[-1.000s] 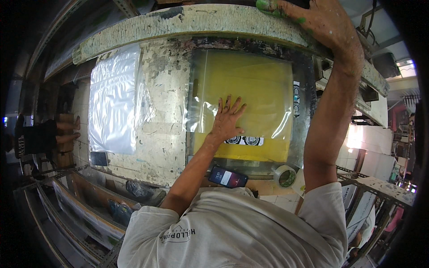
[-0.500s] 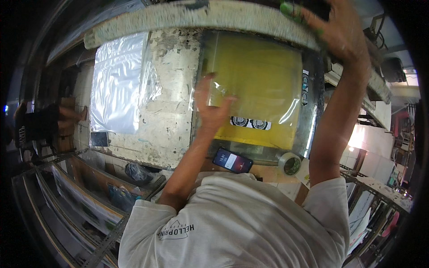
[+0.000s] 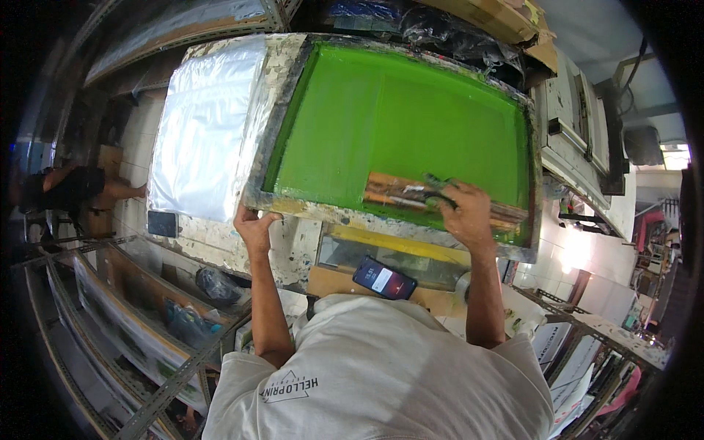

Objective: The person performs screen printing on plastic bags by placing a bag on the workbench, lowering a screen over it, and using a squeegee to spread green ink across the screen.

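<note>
A screen printing frame [image 3: 352,213] with a green inked mesh [image 3: 433,110] lies lowered over the right half of the worktable. My right hand [image 3: 467,210] is closed on the squeegee [image 3: 400,192], a long wooden-handled one that rests on the mesh along the near side. At the frame's near left corner, my left hand [image 3: 254,231] has its fingers bent around the edge, thumb out to the right. Beneath the near edge shows a strip of the yellow sheet [image 3: 400,243]; the frame hides the rest of it.
Clear plastic bags [image 3: 202,132] lie stacked on the table's left side, with a small dark box [image 3: 163,224] below them. Close to my body rests a phone [image 3: 384,279]. A tape roll [image 3: 463,286] is partly behind my right forearm. Another person [image 3: 73,189] is at far left.
The raised frame has come down over the yellow sheet. My left hand moved from the sheet to the frame's corner. My right hand came down from the frame's far edge onto the squeegee.
</note>
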